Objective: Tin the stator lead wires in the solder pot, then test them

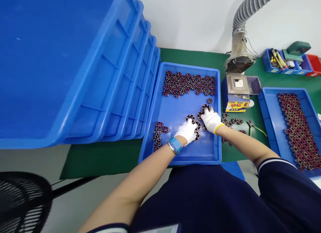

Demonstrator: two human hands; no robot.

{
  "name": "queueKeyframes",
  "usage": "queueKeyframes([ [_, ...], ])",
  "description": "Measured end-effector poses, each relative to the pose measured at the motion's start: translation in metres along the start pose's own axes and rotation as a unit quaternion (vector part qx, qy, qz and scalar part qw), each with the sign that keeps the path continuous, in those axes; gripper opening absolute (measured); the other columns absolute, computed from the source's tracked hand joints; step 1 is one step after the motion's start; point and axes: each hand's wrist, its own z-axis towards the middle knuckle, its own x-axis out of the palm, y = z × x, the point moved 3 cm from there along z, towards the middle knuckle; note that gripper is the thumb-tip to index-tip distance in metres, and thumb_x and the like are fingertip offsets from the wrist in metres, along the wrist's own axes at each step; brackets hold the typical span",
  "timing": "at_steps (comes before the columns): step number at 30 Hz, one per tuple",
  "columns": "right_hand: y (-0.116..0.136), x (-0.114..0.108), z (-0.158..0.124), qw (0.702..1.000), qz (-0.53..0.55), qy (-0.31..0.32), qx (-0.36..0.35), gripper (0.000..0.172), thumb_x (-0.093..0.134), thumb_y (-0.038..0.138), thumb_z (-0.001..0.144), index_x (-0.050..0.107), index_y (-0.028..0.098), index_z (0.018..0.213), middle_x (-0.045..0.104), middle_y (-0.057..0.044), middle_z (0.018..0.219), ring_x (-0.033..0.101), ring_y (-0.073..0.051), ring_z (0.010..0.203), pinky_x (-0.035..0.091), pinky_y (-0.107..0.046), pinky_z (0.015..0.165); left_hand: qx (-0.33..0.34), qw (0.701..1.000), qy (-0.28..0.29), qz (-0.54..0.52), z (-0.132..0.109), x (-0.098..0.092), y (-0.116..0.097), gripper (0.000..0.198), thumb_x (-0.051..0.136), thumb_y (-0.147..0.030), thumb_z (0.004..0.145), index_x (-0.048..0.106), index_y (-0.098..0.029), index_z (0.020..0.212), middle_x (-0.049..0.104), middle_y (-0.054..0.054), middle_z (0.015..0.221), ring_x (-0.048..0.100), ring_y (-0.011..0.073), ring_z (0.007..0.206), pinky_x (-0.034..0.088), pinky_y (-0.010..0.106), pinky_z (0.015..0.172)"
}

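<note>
My left hand (187,131), in a white glove with a blue watch at the wrist, is closed over a few black ring-shaped motor stators (190,118) in the blue tray (170,159). To its right, my white-gloved right hand (210,120) has its fingers curled onto other stators (205,107), also low over the tray floor. The palms hide part of both groups. A single stator (209,100) lies just beyond the right hand. Several stators (157,131) stand at the tray's left side, and many more fill a packed block (188,83) at its far end.
Tall stacked blue crates (117,69) border the tray on the left. On the right are a solder pot (235,92) under an exhaust hose (250,9), loose stators (234,120), cutters (254,126) and another blue tray (272,126) of stators. A black fan (22,203) stands lower left.
</note>
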Motion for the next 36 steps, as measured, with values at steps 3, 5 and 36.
queueKeyframes([
  [3,0.011,0.006,-0.013,0.999,-0.009,-0.038,0.022,0.039,0.033,0.016,0.097,0.062,0.02,0.122,0.032,-0.019,0.151,0.031,-0.04,0.136,0.041,-0.056,0.098,-0.035,0.999,-0.009,-0.016,-0.008,0.006,0.004,0.04,0.057,-0.042,0.086,0.06,-0.027,0.123,0.035,0.013,0.142,0.056,0.0312,0.113,0.051,0.045,0.092],
  [5,0.02,0.014,-0.021,0.998,-0.009,-0.047,0.033,0.039,0.032,0.018,0.098,0.063,0.02,0.123,0.032,-0.019,0.151,0.031,-0.04,0.136,0.038,-0.058,0.1,-0.053,0.998,-0.01,-0.025,-0.012,0.011,0.007,0.046,0.058,-0.045,0.084,0.057,-0.03,0.127,0.031,0.013,0.144,0.058,0.0317,0.112,0.052,0.044,0.092],
  [36,0.041,0.019,-0.049,0.997,0.032,-0.031,0.058,0.046,0.033,0.01,0.09,0.064,0.013,0.124,0.027,-0.017,0.155,0.037,-0.037,0.124,0.043,-0.051,0.09,-0.047,0.998,0.002,0.045,-0.015,0.019,0.008,0.043,0.054,-0.047,0.084,0.061,-0.027,0.121,0.044,0.013,0.129,0.06,0.0303,0.107,0.054,0.038,0.084],
])
